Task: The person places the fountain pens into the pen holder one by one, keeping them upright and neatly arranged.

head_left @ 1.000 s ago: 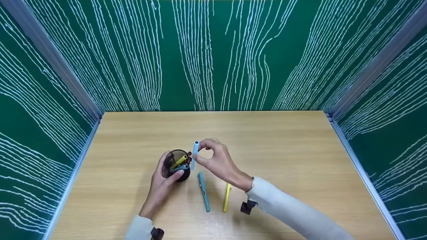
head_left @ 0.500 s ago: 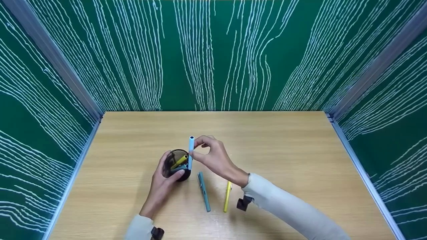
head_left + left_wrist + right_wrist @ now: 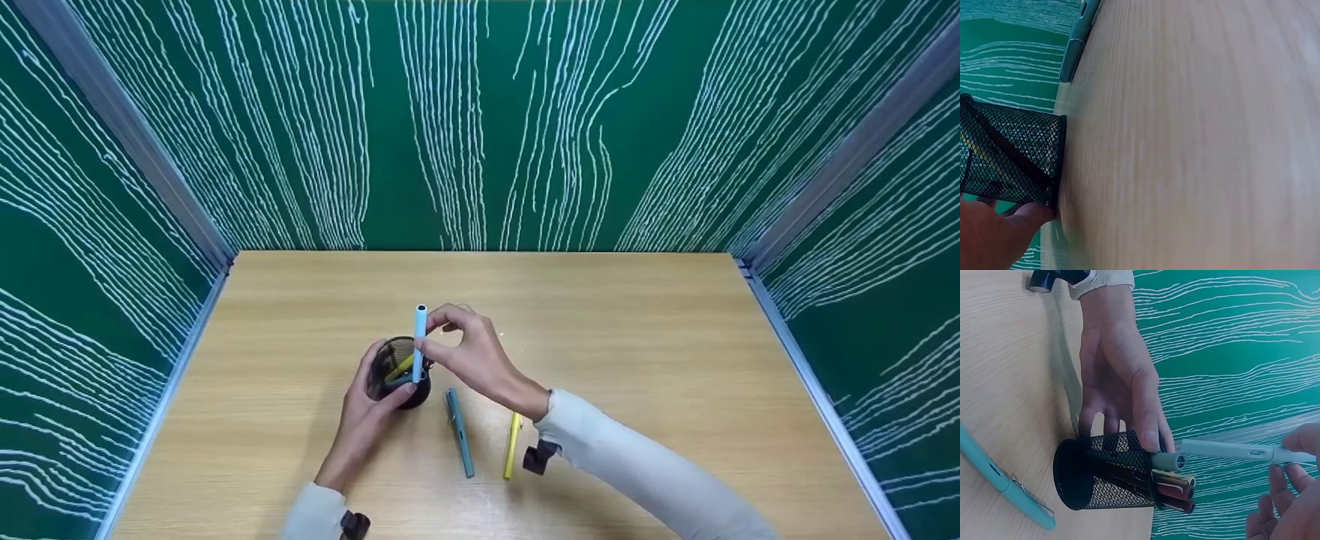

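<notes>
A black mesh pen cup [image 3: 417, 397] stands on the table with my left hand [image 3: 361, 416] around its side, thumb near the rim. My right hand [image 3: 480, 358] pinches a light blue pen [image 3: 420, 326] by its upper part. Held upright, the pen has its lower end right by the cup's mouth, as the right wrist view shows. Inside the cup are several pens: a teal pen [image 3: 1169, 462], a yellow pen [image 3: 400, 367] and dark red pens [image 3: 1176, 491]. In the left wrist view, the left fingers [image 3: 1036, 216] press against the mesh near the base.
On the wooden table [image 3: 637, 330] lie a capped teal pen [image 3: 460, 435] and a yellow pen [image 3: 511, 450], both to the right of the cup. Green walls [image 3: 675, 67] with white wavy lines enclose the table at the back and sides.
My right hand has carried the light blue pen to the left, from beside the cup to over its mouth, and the pen has become more upright. The left hand stays on the cup.
</notes>
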A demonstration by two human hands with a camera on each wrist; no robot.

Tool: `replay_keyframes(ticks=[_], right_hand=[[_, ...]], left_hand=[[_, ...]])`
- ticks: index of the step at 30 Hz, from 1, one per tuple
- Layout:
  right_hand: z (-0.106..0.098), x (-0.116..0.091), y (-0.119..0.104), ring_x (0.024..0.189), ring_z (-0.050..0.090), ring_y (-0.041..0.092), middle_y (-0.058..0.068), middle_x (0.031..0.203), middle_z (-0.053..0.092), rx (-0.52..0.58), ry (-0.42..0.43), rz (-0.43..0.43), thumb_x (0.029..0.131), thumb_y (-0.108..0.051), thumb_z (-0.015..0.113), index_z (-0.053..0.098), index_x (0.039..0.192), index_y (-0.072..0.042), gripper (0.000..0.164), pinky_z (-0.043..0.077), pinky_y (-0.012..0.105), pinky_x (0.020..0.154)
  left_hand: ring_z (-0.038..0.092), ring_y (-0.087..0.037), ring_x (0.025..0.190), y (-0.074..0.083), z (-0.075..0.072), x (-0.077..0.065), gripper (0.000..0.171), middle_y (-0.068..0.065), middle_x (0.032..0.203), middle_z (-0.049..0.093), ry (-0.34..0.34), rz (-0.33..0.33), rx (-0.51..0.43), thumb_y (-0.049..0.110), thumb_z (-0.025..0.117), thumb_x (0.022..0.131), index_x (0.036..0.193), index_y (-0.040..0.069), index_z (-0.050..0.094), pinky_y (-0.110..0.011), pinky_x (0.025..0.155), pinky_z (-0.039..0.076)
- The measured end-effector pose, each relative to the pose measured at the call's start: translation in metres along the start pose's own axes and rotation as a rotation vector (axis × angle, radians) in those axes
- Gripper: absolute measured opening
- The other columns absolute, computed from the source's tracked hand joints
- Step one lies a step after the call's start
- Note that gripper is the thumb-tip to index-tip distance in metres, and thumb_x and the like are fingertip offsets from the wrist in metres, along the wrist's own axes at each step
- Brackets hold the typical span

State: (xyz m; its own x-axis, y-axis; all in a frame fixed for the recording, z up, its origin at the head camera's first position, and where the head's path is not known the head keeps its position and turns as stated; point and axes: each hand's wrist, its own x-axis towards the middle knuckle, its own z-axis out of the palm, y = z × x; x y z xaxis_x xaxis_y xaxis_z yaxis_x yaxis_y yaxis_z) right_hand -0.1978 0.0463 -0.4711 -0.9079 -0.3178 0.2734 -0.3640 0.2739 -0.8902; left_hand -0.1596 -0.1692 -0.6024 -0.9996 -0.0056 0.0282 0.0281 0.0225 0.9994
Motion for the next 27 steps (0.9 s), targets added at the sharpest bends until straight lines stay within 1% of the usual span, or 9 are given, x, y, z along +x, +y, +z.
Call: replay_keyframes(ticks=[6, 9, 12, 17, 20, 24, 27], right_hand=[[0.004, 0.004, 0.001, 0.113, 0.066, 0.018, -0.007, 0.109, 0.074, -0.013, 0.011, -0.009, 0.096, -0.02, 0.084, 0.078, 0.108, -0.014, 0.014, 0.052, 0.045, 0.107], [0.005, 0.005, 0.004, 0.114, 0.066, 0.018, -0.005, 0.109, 0.074, -0.018, 0.014, -0.01, 0.096, -0.02, 0.084, 0.078, 0.108, -0.013, 0.015, 0.052, 0.045, 0.108], [0.005, 0.006, 0.009, 0.114, 0.065, 0.019, -0.005, 0.108, 0.074, -0.022, 0.008, -0.005, 0.096, -0.019, 0.083, 0.078, 0.107, -0.013, 0.014, 0.051, 0.047, 0.108], [0.004, 0.003, 0.018, 0.114, 0.064, 0.02, -0.005, 0.108, 0.074, -0.033, -0.007, -0.002, 0.097, -0.016, 0.083, 0.078, 0.107, -0.013, 0.012, 0.051, 0.05, 0.108], [0.003, 0.002, 0.023, 0.115, 0.064, 0.024, -0.004, 0.107, 0.075, -0.038, -0.012, -0.001, 0.097, -0.016, 0.083, 0.079, 0.107, -0.013, 0.011, 0.05, 0.053, 0.107], [0.003, 0.0, 0.03, 0.115, 0.065, 0.032, 0.0, 0.108, 0.075, -0.045, -0.016, 0.012, 0.096, -0.016, 0.085, 0.079, 0.106, -0.011, 0.013, 0.05, 0.06, 0.106], [0.004, -0.001, 0.033, 0.115, 0.064, 0.032, 0.002, 0.11, 0.074, -0.06, -0.025, 0.027, 0.095, -0.016, 0.085, 0.079, 0.107, -0.01, 0.015, 0.051, 0.06, 0.105]], left_hand=[[0.038, -0.035, 0.159, -0.001, 0.0, 0.003, 0.089, -0.014, 0.17, 0.044, 0.007, 0.013, -0.003, 0.015, 0.085, 0.098, 0.172, 0.018, 0.037, -0.055, 0.133, 0.027], [0.039, -0.036, 0.159, -0.002, 0.0, 0.004, 0.088, -0.015, 0.169, 0.045, 0.009, 0.023, 0.005, 0.014, 0.086, 0.097, 0.172, 0.018, 0.038, -0.055, 0.133, 0.027], [0.039, -0.036, 0.159, -0.002, 0.0, 0.004, 0.088, -0.016, 0.169, 0.046, 0.012, 0.029, 0.006, 0.014, 0.086, 0.097, 0.171, 0.018, 0.039, -0.055, 0.133, 0.026], [0.037, -0.036, 0.16, -0.002, 0.0, 0.003, 0.087, -0.015, 0.17, 0.045, 0.01, 0.022, 0.013, 0.017, 0.085, 0.098, 0.171, 0.019, 0.038, -0.057, 0.133, 0.025], [0.037, -0.035, 0.161, -0.002, 0.0, 0.004, 0.088, -0.013, 0.17, 0.045, 0.008, 0.022, 0.012, 0.017, 0.086, 0.098, 0.172, 0.02, 0.038, -0.057, 0.134, 0.025], [0.038, -0.033, 0.161, -0.003, 0.0, 0.004, 0.089, -0.013, 0.171, 0.045, 0.007, 0.024, 0.006, 0.017, 0.086, 0.097, 0.172, 0.02, 0.038, -0.055, 0.134, 0.025], [0.038, -0.033, 0.161, -0.004, 0.0, 0.003, 0.089, -0.013, 0.17, 0.046, 0.004, 0.027, 0.002, 0.016, 0.086, 0.097, 0.172, 0.02, 0.038, -0.054, 0.134, 0.025]])
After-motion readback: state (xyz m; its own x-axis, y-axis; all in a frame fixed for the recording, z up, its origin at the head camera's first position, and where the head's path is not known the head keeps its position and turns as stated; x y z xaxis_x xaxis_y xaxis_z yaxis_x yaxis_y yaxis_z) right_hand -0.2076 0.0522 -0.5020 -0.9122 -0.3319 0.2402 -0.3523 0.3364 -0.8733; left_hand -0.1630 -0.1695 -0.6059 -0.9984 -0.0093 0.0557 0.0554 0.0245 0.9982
